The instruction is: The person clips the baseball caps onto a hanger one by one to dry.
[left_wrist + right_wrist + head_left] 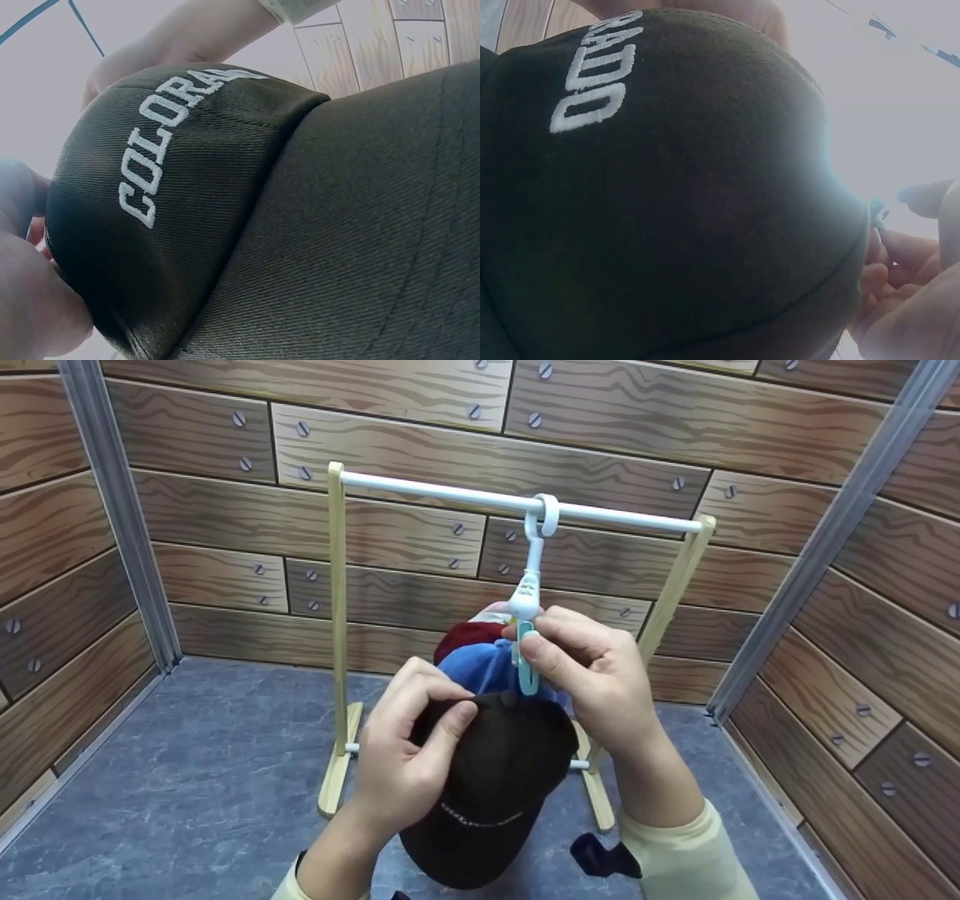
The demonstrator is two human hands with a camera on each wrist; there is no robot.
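A black baseball cap [502, 757] hangs brim down in front of the rack, with white COLORADO lettering [161, 127] on its front. My left hand [409, 742] pinches the cap's upper edge between thumb and fingers, at the left of the clip. My right hand [607, 682] pinches a light-blue clip [528, 664] whose lower end is right at the cap's upper edge. Above the clip a white hook [533, 555] goes over the rod. In the right wrist view, the cap covers most of the picture and the right fingers [900, 277] show beside its edge.
A wooden rack stands on the grey-blue floor [225, 765], with a white rod [442, 493] between its posts. Behind the black cap are a blue cap [469, 667] and a dark red cap [463, 637]. Wood-patterned walls [420, 442] enclose the space. A dark device [604, 856] is by the right wrist.
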